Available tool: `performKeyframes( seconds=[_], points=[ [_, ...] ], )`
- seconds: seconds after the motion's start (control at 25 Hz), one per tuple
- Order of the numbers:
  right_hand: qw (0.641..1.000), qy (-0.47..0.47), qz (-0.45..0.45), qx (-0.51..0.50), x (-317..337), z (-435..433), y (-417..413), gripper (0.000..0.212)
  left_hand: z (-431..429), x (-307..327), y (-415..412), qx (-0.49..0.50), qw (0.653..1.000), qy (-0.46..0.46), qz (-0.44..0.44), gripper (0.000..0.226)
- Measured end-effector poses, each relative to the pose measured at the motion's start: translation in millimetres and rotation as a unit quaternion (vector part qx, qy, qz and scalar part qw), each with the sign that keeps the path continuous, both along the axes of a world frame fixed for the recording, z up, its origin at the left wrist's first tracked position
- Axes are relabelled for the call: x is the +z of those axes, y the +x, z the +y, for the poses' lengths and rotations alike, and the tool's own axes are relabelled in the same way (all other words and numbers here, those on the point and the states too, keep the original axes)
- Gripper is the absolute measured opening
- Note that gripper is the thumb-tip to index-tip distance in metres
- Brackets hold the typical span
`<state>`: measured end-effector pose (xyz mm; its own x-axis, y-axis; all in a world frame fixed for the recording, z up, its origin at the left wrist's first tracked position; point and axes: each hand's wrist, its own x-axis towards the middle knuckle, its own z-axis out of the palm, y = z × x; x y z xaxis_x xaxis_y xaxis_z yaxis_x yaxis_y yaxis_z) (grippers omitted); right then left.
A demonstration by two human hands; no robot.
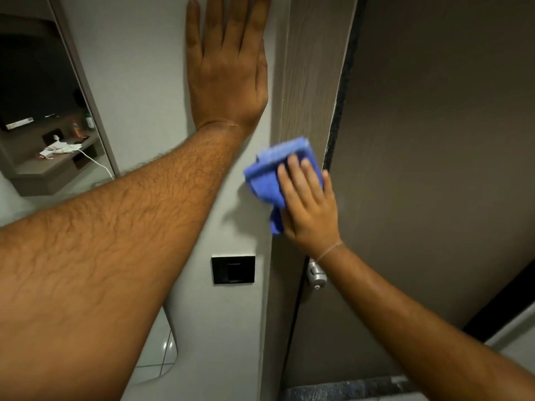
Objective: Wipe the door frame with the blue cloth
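Note:
The door frame (309, 70) is a wood-grain upright strip running down the middle of the view, between the pale wall and the brown door (434, 140). My right hand (309, 204) presses the folded blue cloth (272, 172) flat against the frame, a little above the handle. The cloth sticks out above and to the left of my fingers and overlaps the wall edge. My left hand (228, 68) lies flat on the pale wall just left of the frame, fingers spread and pointing up, holding nothing.
A silver door handle (316, 274) sits just below my right wrist. A black wall switch (233, 269) is on the wall below the cloth. At the left, a dark shelf unit (55, 157) holds a white charger, cable and bottles. Tiled floor shows at the bottom.

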<state>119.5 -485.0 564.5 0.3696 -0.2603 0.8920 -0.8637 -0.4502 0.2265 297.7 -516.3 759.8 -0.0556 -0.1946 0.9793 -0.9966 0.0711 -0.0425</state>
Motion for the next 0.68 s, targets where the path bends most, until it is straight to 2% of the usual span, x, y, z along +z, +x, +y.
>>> performKeyframes(
  seconds=[0.12, 0.2, 0.36, 0.44, 0.52, 0.6, 0.68],
  points=[
    [0.991, -0.043, -0.124, 0.031, 129, -9, 2, 0.062, 3, 4, -2, -0.016, 1.0, 0.02, 0.001, 0.061],
    [0.985, -0.076, -0.142, 0.056, 200, -13, 2, 0.055, 4, 3, -1, -0.018, 1.0, 0.008, 0.0, 0.061],
    [0.979, -0.037, -0.192, 0.061, 292, 0, 0, 0.03, 5, 2, 1, -0.036, 0.999, 0.009, -0.005, 0.062],
    [0.969, -0.034, -0.236, 0.072, 315, 5, -5, 0.02, 7, 1, 0, -0.058, 0.998, 0.012, 0.002, 0.063],
    [0.96, -0.108, -0.25, 0.06, 317, 15, -12, 0.015, 6, 2, 4, -0.069, 0.997, 0.022, -0.001, 0.064],
    [0.95, -0.179, -0.25, 0.06, 311, 28, -33, 0.023, 6, 2, 1, -0.074, 0.997, 0.021, -0.008, 0.065],
    [0.952, -0.162, -0.248, 0.073, 287, 44, -62, 0.041, 8, 2, -5, -0.083, 0.996, 0.023, -0.004, 0.065]
  ],
)
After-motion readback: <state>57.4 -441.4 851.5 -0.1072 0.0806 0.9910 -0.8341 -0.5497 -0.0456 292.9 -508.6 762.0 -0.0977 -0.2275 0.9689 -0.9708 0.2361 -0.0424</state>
